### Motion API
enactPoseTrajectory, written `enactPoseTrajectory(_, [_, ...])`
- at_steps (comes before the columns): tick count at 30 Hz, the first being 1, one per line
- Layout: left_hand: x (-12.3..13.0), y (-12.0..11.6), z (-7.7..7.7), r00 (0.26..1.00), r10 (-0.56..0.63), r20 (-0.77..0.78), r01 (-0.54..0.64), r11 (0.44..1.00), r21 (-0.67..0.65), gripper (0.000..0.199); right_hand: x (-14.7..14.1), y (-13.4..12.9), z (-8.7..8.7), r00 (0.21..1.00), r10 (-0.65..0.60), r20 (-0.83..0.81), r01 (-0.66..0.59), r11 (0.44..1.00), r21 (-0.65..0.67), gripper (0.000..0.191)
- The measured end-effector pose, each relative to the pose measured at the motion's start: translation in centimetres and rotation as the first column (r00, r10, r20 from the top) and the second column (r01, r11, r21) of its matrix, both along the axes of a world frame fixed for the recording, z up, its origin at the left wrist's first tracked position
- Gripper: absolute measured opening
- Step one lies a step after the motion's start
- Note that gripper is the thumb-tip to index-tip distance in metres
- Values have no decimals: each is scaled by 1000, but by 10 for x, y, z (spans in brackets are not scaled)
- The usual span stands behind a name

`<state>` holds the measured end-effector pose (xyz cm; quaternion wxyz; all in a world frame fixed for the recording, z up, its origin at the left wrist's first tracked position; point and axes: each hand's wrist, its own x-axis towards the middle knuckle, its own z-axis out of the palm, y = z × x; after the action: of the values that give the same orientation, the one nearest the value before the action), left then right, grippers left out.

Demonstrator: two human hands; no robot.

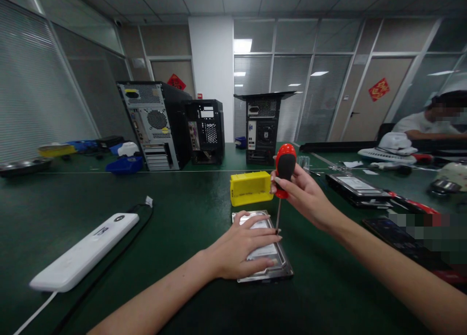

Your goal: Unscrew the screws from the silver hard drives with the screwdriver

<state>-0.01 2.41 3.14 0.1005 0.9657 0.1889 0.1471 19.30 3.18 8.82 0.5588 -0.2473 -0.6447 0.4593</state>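
A silver hard drive [281, 263] lies flat on the green table in front of me. Across its top rests my left hand [245, 247], fingers spread and pressing on the drive, with two fingertips beside the screwdriver's tip. My right hand [304, 191] grips a screwdriver [285, 167] by its red and black handle. The shaft points down, and its tip meets the drive's right edge, partly hidden by my left fingertips. Just behind the drive stands a yellow plastic bin [251, 189] on its side, its open face towards me; small dark specks show inside.
A white power strip [87, 250] with cables lies at left. Computer cases [171, 126] stand at the back, near a blue bin [124, 165]. To the right are another hard drive [357, 186], a red-handled tool [412, 202] and a phone-like dark slab [397, 235]. A person [426, 118] sits far right.
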Motion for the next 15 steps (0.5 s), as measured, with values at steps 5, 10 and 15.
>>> enactPoseTrajectory(5, [-1,0,0,1000,-4,-13,4,1000,-5,47,-1,-3,5,999,-3,-51,-3,994,-110,29])
enactPoseTrajectory(10, [-2,-1,-1,1000,-13,-10,13,1000,-17,47,-2,-4,6,998,-2,-62,-6,993,-120,30])
enactPoseTrajectory(15, [-1,-1,1,1000,-5,-20,5,1000,-26,47,-2,-4,6,997,15,-73,-24,992,-128,27])
